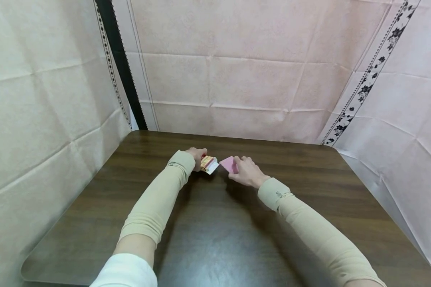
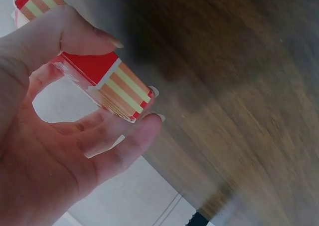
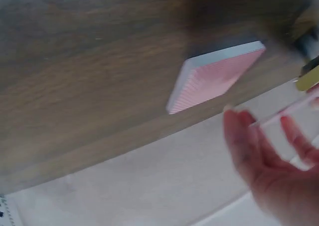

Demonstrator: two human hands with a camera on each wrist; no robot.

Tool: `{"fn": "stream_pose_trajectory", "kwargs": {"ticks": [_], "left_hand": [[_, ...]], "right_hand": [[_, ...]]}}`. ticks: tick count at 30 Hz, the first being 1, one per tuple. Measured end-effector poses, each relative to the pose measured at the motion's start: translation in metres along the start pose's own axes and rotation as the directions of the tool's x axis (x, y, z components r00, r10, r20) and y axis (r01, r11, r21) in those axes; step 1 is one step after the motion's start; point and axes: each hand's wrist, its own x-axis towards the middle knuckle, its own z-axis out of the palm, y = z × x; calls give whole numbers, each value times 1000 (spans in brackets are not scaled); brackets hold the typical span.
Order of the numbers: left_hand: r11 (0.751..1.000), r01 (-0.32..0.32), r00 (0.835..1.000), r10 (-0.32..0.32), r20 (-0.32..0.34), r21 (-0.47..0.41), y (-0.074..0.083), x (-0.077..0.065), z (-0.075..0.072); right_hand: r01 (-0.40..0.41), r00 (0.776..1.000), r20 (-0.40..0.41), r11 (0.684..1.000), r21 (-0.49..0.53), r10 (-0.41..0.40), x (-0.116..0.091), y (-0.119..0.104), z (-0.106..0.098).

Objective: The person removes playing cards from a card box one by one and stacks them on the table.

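We count one box (image 1: 208, 164), one deck (image 3: 215, 75). Our left hand (image 1: 196, 156) curls round the box — whether our right hand (image 1: 249, 172) grips the deck, we cannot tell.

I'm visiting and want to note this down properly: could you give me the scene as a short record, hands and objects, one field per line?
Left hand: grips a striped box
Right hand: holds a pink piece
Box's white end: towards the right hand
Pink block: in the right wrist view; same piece or another, unclear
Surface: brown table
Backdrop: pale cloth
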Motion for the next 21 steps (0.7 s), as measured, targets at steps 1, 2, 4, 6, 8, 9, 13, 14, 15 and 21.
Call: {"fn": "stream_pose_trajectory", "kwargs": {"ticks": [1, 2, 4, 6, 8, 9, 13, 14, 15, 21], "left_hand": [[1000, 0, 1000, 0, 1, -2, -2, 1, 0], [1000, 1, 1000, -1, 4, -8, -3, 0, -1], [1000, -4, 1000, 4, 10, 1, -5, -3, -1], [1000, -8, 1000, 8, 12, 11, -7, -3, -1], [1000, -13, 1000, 12, 12, 22, -8, -5, -2], [999, -16, 1000, 16, 11, 36, -9, -2, -1], [999, -7, 1000, 6, 24, 36, -15, 14, 1], [999, -4, 1000, 3, 27, 36, -15, 14, 1], [999, -3, 999, 2, 32, 32, -15, 16, 2], [1000, 3, 1000, -4, 27, 25, -10, 2, -1]], "right_hand": [[-39, 999, -20, 999, 1, 39, 0, 3, 1], [-81, 996, -38, 997, 2, 81, 0, 6, 2], [-160, 985, -63, 987, 0, 160, 1, 10, 4], [-233, 970, -73, 972, -10, 232, 1, 14, 8], [-286, 957, -65, 958, -32, 284, 2, 16, 12], [-307, 951, -57, 951, -45, 305, 2, 16, 15], [-357, 934, -28, 929, -98, 356, 3, 15, 25], [-361, 932, -25, 926, -112, 361, 3, 14, 28], [-363, 932, -25, 924, -123, 362, 3, 13, 30], [-348, 936, -30, 916, -197, 349, 6, 2, 34]]}}
